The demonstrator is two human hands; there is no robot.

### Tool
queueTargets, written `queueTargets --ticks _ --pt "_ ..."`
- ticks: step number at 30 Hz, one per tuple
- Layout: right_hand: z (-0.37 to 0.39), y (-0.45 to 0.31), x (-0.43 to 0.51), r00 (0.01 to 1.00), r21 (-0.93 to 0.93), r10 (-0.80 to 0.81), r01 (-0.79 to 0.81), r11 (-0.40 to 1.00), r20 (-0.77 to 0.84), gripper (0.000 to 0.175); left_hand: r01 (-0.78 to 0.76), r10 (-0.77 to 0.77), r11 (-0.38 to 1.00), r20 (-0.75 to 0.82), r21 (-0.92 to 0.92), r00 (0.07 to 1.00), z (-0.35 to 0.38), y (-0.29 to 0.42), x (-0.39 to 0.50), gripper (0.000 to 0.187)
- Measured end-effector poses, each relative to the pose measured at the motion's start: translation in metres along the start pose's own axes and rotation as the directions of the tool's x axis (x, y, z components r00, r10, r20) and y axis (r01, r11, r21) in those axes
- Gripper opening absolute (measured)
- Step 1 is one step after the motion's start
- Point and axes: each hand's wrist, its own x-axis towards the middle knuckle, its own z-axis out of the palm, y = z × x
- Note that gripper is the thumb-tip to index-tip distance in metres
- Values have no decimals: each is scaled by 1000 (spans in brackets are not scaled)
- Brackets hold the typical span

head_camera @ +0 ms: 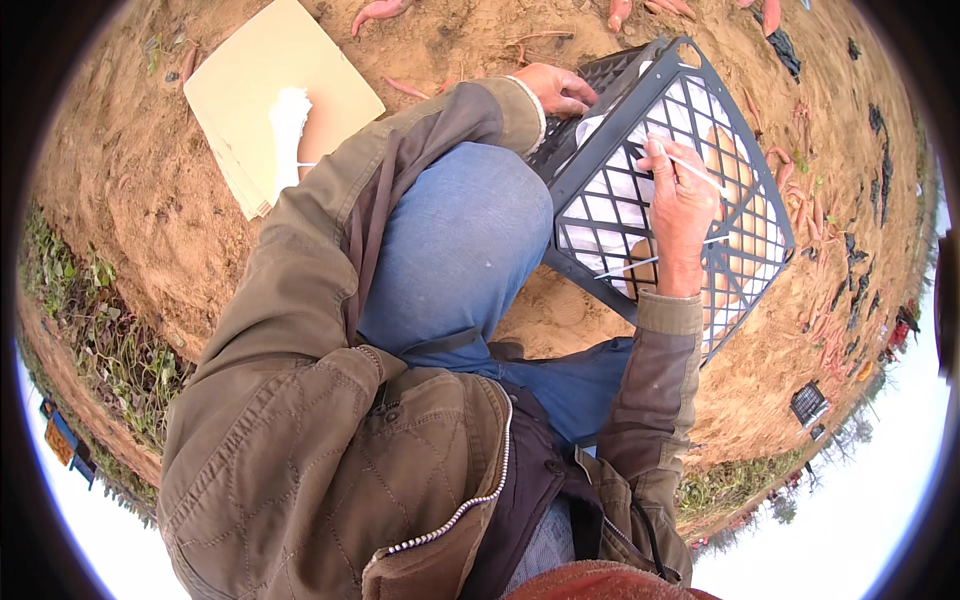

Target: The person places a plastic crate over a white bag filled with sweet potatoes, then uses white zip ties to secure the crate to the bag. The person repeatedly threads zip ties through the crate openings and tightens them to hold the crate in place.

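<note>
A black plastic lattice crate [574, 169] stands tilted before my knee, its lattice top [637, 142] facing me. White lining [600, 191] and tan, rounded contents [731, 169] show through the openings. My right hand [682, 206] pinches a thin white cable tie [697, 171] over the lattice. Lower on the same face, another white tie [626, 267] pokes out through the mesh. My left hand [555, 88] bends its fingers against the crate's far-left side; their tips are partly hidden, and whether they grip anything is unclear.
Left of my knee, a stack of tan cardboard sheets [247, 97] lies on sandy soil, with a bundle of white cable ties [289, 135] on top. Loose sweet potatoes [379, 11] and scraps of black plastic film [784, 52] dot the ground. Another dark crate [808, 403] sits farther right.
</note>
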Motion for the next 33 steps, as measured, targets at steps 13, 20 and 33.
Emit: queueTargets --ticks 13,20,33 --pt "3 -7 -10 995 -100 -72 65 993 -66 13 -476 437 799 189 367 879 -26 0 15 23" --pt "7 -10 -23 962 -276 -270 247 929 -48 18 -108 96 989 114 98 989 -8 -5 13 27" --pt "8 -9 -2 985 -244 -163 172 954 57 13 -87 86 994 32 60 996 3 -13 11 34"
